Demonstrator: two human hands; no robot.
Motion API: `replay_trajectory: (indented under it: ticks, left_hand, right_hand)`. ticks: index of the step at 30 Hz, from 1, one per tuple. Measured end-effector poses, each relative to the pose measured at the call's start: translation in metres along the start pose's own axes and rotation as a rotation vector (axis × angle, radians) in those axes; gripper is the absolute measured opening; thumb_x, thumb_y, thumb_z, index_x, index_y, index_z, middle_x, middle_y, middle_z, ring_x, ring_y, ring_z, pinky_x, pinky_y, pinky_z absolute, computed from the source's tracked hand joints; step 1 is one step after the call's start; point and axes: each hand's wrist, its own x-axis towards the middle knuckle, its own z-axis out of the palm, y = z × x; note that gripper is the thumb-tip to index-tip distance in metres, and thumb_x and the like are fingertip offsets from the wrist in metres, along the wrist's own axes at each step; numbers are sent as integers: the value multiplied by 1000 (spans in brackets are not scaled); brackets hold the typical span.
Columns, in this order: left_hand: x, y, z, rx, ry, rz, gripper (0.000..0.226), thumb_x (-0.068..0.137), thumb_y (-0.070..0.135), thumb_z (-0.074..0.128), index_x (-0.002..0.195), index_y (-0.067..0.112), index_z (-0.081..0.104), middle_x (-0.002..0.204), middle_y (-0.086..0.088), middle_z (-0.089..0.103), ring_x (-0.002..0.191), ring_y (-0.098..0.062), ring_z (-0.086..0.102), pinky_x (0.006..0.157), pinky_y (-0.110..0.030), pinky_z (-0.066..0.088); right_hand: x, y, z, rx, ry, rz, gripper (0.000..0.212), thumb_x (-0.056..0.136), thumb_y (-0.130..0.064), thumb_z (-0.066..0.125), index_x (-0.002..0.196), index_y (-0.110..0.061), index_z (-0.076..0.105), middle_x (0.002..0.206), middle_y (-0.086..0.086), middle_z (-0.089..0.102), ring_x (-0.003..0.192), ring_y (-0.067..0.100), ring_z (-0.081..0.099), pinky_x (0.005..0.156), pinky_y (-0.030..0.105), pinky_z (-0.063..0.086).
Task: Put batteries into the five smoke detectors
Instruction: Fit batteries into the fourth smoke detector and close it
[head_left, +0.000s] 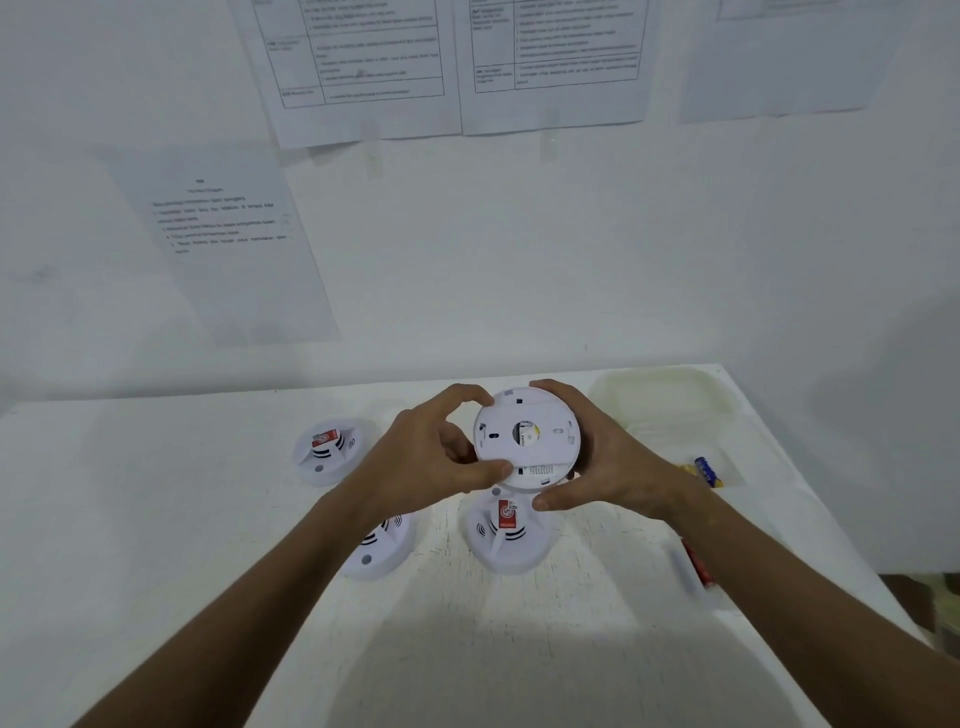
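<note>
I hold a white round smoke detector (527, 439) above the table with its back plate facing me. My left hand (431, 457) grips its left rim with thumb and fingers. On the right rim, my right hand (605, 462) curls around it. Three more white detectors lie face up on the table: one at the back left (330, 452), one partly under my left wrist (379, 551), one just below the held unit (506, 535). A blue and yellow battery (707, 472) lies to the right, by the tray.
A pale plastic tray (670, 400) stands at the table's back right corner. A red and white object (693, 566), blurred, lies near my right forearm. The white table (182, 545) meets a wall with printed sheets (228, 244). The table's right edge runs close to my right arm.
</note>
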Motion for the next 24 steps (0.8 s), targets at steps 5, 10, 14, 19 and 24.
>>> replay_trajectory:
  ticks: [5, 10, 14, 19, 24]
  left_hand:
    - [3, 0, 2, 71, 30, 0, 54, 71, 37, 84, 112, 40, 49, 72, 5, 74, 66, -11, 69, 73, -39, 59]
    - [5, 2, 2, 44, 76, 4, 56, 65, 34, 88, 108, 34, 51, 104, 6, 69, 70, -9, 71, 68, -29, 61]
    - [4, 3, 4, 71, 115, 9, 57, 61, 32, 90, 104, 29, 54, 96, 7, 70, 67, -8, 69, 63, -25, 59]
    - [2, 5, 9, 85, 154, 1, 59, 59, 30, 91, 104, 26, 54, 93, 10, 65, 70, -6, 68, 57, -15, 54]
    - [1, 8, 13, 125, 169, -2, 59, 60, 32, 90, 102, 24, 50, 90, 10, 61, 72, -6, 65, 53, -12, 51]
  right_hand:
    - [4, 0, 2, -78, 78, -38, 100, 61, 9, 89, 141, -25, 40, 134, -10, 55, 126, 8, 53, 93, 27, 54]
    - [5, 0, 5, -39, 65, -45, 98, 62, 10, 87, 142, -23, 41, 136, -5, 56, 128, 15, 53, 94, 34, 56]
    - [5, 2, 8, -53, 95, -61, 96, 60, 11, 88, 140, -19, 45, 131, -4, 61, 123, 15, 57, 91, 29, 55]
    - [6, 5, 10, -78, 135, -90, 93, 56, 10, 90, 134, -20, 52, 125, -3, 65, 119, 19, 60, 92, 32, 57]
    - [6, 10, 10, -72, 149, -94, 93, 54, 9, 91, 136, -14, 53, 127, 2, 65, 121, 25, 59, 94, 38, 56]
